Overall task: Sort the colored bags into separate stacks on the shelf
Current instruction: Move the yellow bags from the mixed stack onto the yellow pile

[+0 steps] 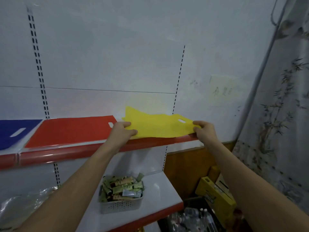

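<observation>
Colored bags lie in three separate places along the upper shelf, and judging from that the sorting looks well advanced. A blue bag sits at the far left, partly cut off by the frame edge, with its slot handle showing. Just beside it, a red bag lies flat and squared to the shelf front; whether it is one bag or a stack of several cannot be told from this angle. At the right end, a yellow bag is in both hands and not yet settled: its back corner stands up against the wall panel and its front edge hangs a little past the shelf lip

The left hand pinches the near left corner of the yellow bag, thumb on top and fingers curled beneath. The right hand grips the right edge near the slot handle, its fingers curled round the material

What appears left is to lay the yellow bag flat and square it apart from the red. No unsorted bags are in view, so whether more remain cannot be said. On the lower shelf a white basket of small packets stands untouched, apart from the task
</observation>
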{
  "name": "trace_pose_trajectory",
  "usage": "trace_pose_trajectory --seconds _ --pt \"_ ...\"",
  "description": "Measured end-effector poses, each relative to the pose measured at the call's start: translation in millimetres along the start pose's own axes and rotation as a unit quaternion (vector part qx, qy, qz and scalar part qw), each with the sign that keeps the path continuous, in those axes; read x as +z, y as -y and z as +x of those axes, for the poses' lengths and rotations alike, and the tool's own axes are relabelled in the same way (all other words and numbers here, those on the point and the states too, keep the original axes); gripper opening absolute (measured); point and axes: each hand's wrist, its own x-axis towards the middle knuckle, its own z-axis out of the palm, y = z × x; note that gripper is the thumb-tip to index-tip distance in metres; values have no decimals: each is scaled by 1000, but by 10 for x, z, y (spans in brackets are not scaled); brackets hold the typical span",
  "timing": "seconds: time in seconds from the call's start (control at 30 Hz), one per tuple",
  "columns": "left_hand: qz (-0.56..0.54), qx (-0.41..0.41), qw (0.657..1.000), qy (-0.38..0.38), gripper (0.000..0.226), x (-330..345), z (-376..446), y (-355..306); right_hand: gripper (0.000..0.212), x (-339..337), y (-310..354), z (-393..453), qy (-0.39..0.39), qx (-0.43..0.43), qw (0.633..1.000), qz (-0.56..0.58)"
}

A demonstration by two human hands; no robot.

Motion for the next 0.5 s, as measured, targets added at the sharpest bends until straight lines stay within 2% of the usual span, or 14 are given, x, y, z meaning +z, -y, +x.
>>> trace_pose_trajectory --seconds 0.23,0.33,0.37,0.43,0.5 --pt "148 -47 987 -29 58 429 336 -94 36 143 -246 766 56 -36 998 8" --pt "184 -86 979 -32 29 499 439 -101 34 209 -336 974 92 -62 994 -24" --pt "191 -97 976 -36 28 522 459 -94 34 239 -371 1034 105 -73 991 -49" --pt "213 -109 970 -46 35 562 511 -73 36 292 -436 1131 134 -97 981 -105" --pt "233 -119 964 -50 51 604 553 -57 38 333 -471 1213 155 -116 969 -151"
